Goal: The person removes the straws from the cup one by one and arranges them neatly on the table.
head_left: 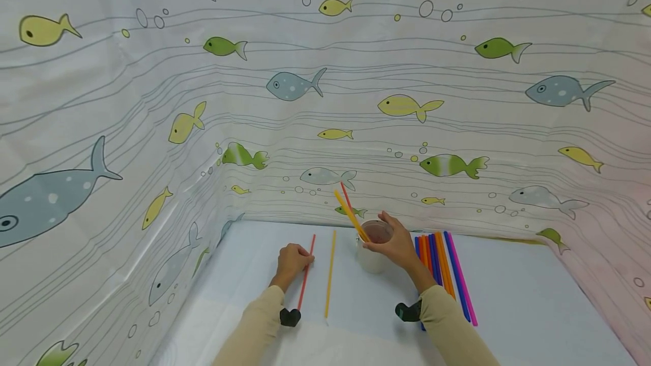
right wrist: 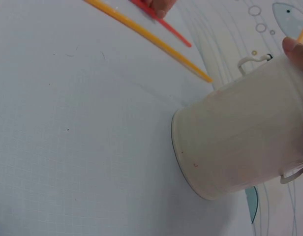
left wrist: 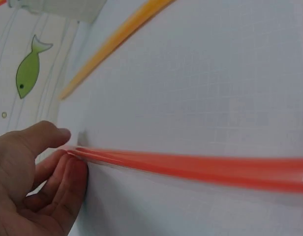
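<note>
On my feed a yellow straw [head_left: 329,273] lies flat on the pale blue table [head_left: 534,298], running straight away from the camera. Well to the right of that straw I see a row of loose straws [head_left: 445,270] in orange, blue and pink, lying side by side and roughly parallel to it. Beyond the yellow straw's far end, and off to its left and right, hangs a white fish-print cloth [head_left: 407,106] that walls in the table.
</note>
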A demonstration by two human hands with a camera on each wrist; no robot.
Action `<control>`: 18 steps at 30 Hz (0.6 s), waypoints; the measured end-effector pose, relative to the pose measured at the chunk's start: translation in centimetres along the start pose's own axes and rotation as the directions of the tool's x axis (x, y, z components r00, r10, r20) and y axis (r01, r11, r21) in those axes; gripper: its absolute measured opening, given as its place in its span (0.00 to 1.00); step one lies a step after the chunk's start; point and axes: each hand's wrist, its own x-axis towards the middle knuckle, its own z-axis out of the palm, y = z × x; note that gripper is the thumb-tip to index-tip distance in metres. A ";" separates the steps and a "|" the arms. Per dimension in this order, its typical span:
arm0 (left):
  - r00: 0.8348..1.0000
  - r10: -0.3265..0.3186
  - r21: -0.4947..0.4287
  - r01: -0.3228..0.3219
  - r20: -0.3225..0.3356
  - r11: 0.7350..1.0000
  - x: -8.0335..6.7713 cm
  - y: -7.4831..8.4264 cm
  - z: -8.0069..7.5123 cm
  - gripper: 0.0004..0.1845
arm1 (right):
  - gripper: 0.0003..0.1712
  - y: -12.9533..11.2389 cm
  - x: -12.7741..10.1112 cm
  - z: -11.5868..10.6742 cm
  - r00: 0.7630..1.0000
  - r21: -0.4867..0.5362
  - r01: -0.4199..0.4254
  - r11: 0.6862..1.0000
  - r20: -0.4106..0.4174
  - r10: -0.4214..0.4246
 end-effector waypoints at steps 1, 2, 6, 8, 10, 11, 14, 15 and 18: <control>1.000 0.008 0.001 -0.008 0.005 1.000 0.0 0.0 0.1 0.07 | 0.62 0.0 0.0 0.0 1.000 -0.001 -0.001 1.000 0.000 0.001; 1.000 0.011 0.003 -0.011 0.008 1.000 0.0 0.0 0.1 0.06 | 0.62 -0.1 0.0 0.0 1.000 0.000 -0.005 1.000 0.000 0.005; 0.999 0.033 -0.011 -0.033 0.013 0.999 -0.1 0.3 0.4 0.05 | 0.62 0.0 0.0 0.0 1.000 -0.004 -0.003 1.000 0.002 0.003; 0.999 0.026 -0.016 -0.026 0.023 1.000 0.0 0.5 0.4 0.04 | 0.62 0.0 0.1 0.0 1.000 -0.003 -0.005 1.000 0.000 0.005; 0.999 0.028 -0.026 -0.027 0.026 0.999 0.0 0.8 0.6 0.04 | 0.62 0.1 0.1 0.0 1.000 -0.003 -0.002 1.000 -0.001 0.002; 0.999 0.028 -0.033 -0.027 0.028 0.999 0.0 0.9 0.7 0.04 | 0.62 0.1 0.1 0.0 1.000 -0.003 -0.002 1.000 -0.002 0.002; 0.999 0.031 -0.064 -0.029 0.036 0.998 0.1 1.3 1.1 0.04 | 0.62 0.1 0.1 0.0 1.000 -0.004 -0.001 1.000 -0.005 0.001; 0.999 0.032 -0.072 -0.029 0.037 0.997 0.1 1.4 1.3 0.04 | 0.62 0.0 0.1 0.0 1.000 -0.002 -0.001 1.000 -0.003 0.001; 0.998 0.022 -0.092 -0.017 0.053 0.996 0.2 1.6 1.9 0.04 | 0.61 -0.2 0.0 0.0 1.000 0.002 0.001 1.000 -0.002 -0.001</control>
